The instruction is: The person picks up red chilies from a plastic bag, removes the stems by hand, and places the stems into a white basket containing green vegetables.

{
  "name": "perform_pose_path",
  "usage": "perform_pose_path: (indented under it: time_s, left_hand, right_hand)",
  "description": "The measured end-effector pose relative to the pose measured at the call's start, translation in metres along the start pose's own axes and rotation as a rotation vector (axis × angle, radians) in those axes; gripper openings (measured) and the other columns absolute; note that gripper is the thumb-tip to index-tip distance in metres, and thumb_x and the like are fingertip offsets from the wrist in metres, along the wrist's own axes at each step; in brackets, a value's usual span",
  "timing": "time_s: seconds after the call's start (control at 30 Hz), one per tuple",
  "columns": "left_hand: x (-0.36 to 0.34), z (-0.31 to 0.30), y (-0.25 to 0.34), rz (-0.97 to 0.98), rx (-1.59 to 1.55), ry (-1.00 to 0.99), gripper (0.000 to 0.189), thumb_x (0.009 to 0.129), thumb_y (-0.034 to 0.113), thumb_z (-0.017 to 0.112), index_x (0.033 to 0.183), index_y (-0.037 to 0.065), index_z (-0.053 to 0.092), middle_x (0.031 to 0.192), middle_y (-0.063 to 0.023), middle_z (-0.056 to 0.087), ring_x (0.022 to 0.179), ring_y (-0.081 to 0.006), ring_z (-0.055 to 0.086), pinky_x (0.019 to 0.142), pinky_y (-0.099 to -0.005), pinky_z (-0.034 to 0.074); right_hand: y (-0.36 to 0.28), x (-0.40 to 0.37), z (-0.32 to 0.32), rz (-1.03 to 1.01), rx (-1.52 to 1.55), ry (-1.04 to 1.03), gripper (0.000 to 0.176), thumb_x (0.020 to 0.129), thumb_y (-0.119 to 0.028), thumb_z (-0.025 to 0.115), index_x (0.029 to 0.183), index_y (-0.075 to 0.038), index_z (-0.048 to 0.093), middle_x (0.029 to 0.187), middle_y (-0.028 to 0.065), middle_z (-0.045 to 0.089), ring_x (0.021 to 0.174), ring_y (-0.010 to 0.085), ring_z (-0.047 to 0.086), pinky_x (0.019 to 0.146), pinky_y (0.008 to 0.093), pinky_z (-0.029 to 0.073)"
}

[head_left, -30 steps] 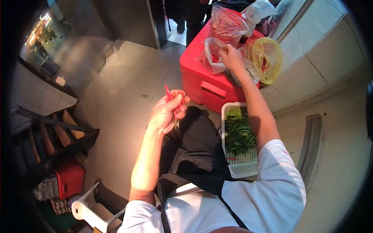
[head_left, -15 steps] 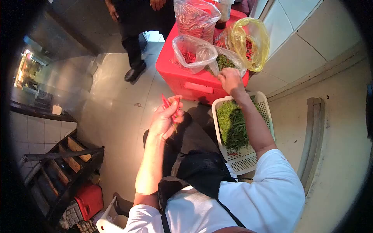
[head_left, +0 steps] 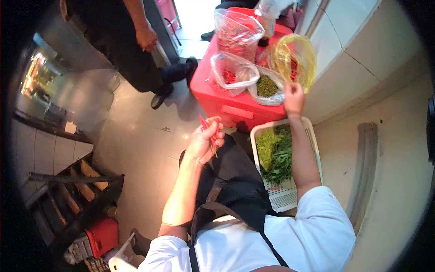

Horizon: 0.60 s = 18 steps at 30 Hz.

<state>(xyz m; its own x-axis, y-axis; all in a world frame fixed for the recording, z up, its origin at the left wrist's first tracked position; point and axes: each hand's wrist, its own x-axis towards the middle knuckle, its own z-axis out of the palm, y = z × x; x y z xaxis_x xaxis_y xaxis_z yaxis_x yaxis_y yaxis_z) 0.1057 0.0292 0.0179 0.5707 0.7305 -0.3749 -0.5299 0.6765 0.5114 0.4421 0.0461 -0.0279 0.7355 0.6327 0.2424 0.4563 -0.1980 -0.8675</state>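
My left hand (head_left: 206,141) is closed around a few red chilies (head_left: 203,121), held above my lap. My right hand (head_left: 294,99) has its fingertips pinched together at the lower edge of a yellow plastic bag (head_left: 310,59) with red chilies inside. Whatever lies between those fingertips is too small to make out. Just left of them, a clear bag (head_left: 267,87) holds green stems. Another clear bag (head_left: 229,77) of red chilies sits further left, and a taller, fuller bag (head_left: 236,41) of reddish chilies stands behind it.
The bags rest on a red cooler box (head_left: 206,93). Below my right forearm, a white basket (head_left: 282,202) holds leafy greens (head_left: 277,158). A person in dark clothes (head_left: 115,50) stands at the upper left. A dark wooden rack (head_left: 74,195) is at the lower left, a tiled wall (head_left: 349,41) on the right.
My right hand has moved right, from the bag of green stems to the yellow bag. My left hand keeps its chilies. The person in dark clothes appears closer, and the view has shifted slightly.
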Motion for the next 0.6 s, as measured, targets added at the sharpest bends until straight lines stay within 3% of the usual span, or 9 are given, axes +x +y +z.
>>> perform_pose_path:
  time_s: [0.03, 0.07, 0.13, 0.2, 0.3, 0.4, 0.47, 0.5, 0.6]
  left_hand:
    - [-0.001, -0.007, -0.002, 0.010, -0.028, -0.007, 0.018, 0.095, 0.014, 0.058, 0.112, 0.007, 0.056, 0.092, -0.0048, 0.059, 0.072, -0.0138, 0.055, 0.055, -0.0235, 0.043]
    - [-0.005, -0.008, -0.002, 0.008, -0.026, 0.001, 0.018, 0.095, 0.014, 0.058, 0.111, 0.006, 0.056, 0.090, -0.0051, 0.059, 0.072, -0.0143, 0.055, 0.055, -0.0236, 0.043]
    - [-0.011, -0.013, -0.004, -0.012, -0.029, -0.028, 0.019, 0.095, 0.014, 0.059, 0.111, 0.006, 0.057, 0.090, -0.0059, 0.059, 0.072, -0.0146, 0.054, 0.055, -0.0239, 0.043]
    - [-0.019, -0.014, -0.003, -0.016, -0.039, -0.035, 0.019, 0.094, 0.015, 0.060, 0.111, 0.006, 0.057, 0.091, -0.0067, 0.059, 0.072, -0.0151, 0.054, 0.055, -0.0244, 0.044]
    - [-0.026, -0.021, -0.001, 0.000, -0.086, -0.053, 0.018, 0.095, 0.016, 0.057, 0.111, 0.007, 0.057, 0.093, -0.0073, 0.060, 0.075, -0.0162, 0.056, 0.057, -0.0251, 0.046]
    - [-0.025, -0.029, 0.005, 0.090, -0.273, -0.108, 0.017, 0.097, 0.015, 0.054, 0.112, 0.007, 0.056, 0.095, -0.0076, 0.061, 0.078, -0.0169, 0.057, 0.060, -0.0264, 0.049]
    - [-0.024, -0.030, 0.007, 0.179, -0.389, -0.123, 0.018, 0.098, 0.015, 0.052, 0.113, 0.007, 0.056, 0.097, -0.0069, 0.061, 0.079, -0.0174, 0.058, 0.064, -0.0270, 0.051]
    - [-0.028, -0.030, 0.009, 0.216, -0.370, -0.103, 0.019, 0.097, 0.014, 0.053, 0.114, 0.007, 0.055, 0.097, -0.0060, 0.061, 0.080, -0.0170, 0.058, 0.065, -0.0264, 0.052]
    - [-0.049, -0.032, 0.018, 0.225, -0.310, -0.075, 0.020, 0.097, 0.013, 0.054, 0.115, 0.006, 0.055, 0.096, -0.0059, 0.061, 0.078, -0.0160, 0.057, 0.063, -0.0245, 0.050]
  right_hand:
    - [0.011, -0.003, 0.000, 0.056, -0.125, 0.024, 0.043, 0.083, -0.039, 0.070, 0.095, 0.001, 0.062, 0.087, 0.0184, 0.065, 0.082, 0.0328, 0.063, 0.075, 0.0425, 0.048]
    - [0.039, -0.004, 0.010, -0.019, -0.251, 0.055, 0.051, 0.081, -0.041, 0.071, 0.105, 0.002, 0.059, 0.098, 0.0213, 0.065, 0.092, 0.0338, 0.062, 0.082, 0.0415, 0.047]
    - [0.045, -0.011, 0.020, 0.042, 0.066, -0.064, 0.053, 0.083, -0.034, 0.069, 0.120, 0.003, 0.055, 0.115, 0.0229, 0.063, 0.105, 0.0324, 0.061, 0.089, 0.0400, 0.046]
    - [0.062, 0.006, 0.018, 0.205, 0.099, -0.262, 0.052, 0.084, -0.028, 0.070, 0.123, 0.002, 0.054, 0.118, 0.0205, 0.063, 0.105, 0.0278, 0.062, 0.088, 0.0388, 0.047]
    - [0.004, -0.002, -0.005, 0.133, -0.146, -0.107, 0.046, 0.085, -0.021, 0.069, 0.122, 0.001, 0.055, 0.112, 0.0165, 0.065, 0.102, 0.0254, 0.063, 0.085, 0.0360, 0.049]
    - [-0.060, -0.054, -0.012, -0.166, 0.161, 0.131, 0.035, 0.088, -0.016, 0.067, 0.117, 0.001, 0.058, 0.102, 0.0112, 0.065, 0.094, 0.0216, 0.063, 0.082, 0.0327, 0.049]
    - [-0.099, -0.105, -0.008, -0.150, 0.305, -0.145, 0.027, 0.091, -0.011, 0.064, 0.115, 0.000, 0.059, 0.095, 0.0067, 0.063, 0.088, 0.0149, 0.060, 0.079, 0.0281, 0.048]
    - [-0.112, -0.130, -0.006, -0.248, 0.455, -0.334, 0.025, 0.091, -0.009, 0.064, 0.115, -0.001, 0.059, 0.094, 0.0032, 0.062, 0.084, 0.0092, 0.057, 0.076, 0.0244, 0.047]
    - [-0.147, -0.184, 0.010, -0.223, 0.489, -0.611, 0.029, 0.087, -0.008, 0.067, 0.114, 0.002, 0.061, 0.090, 0.0021, 0.062, 0.079, 0.0068, 0.056, 0.071, 0.0201, 0.046]
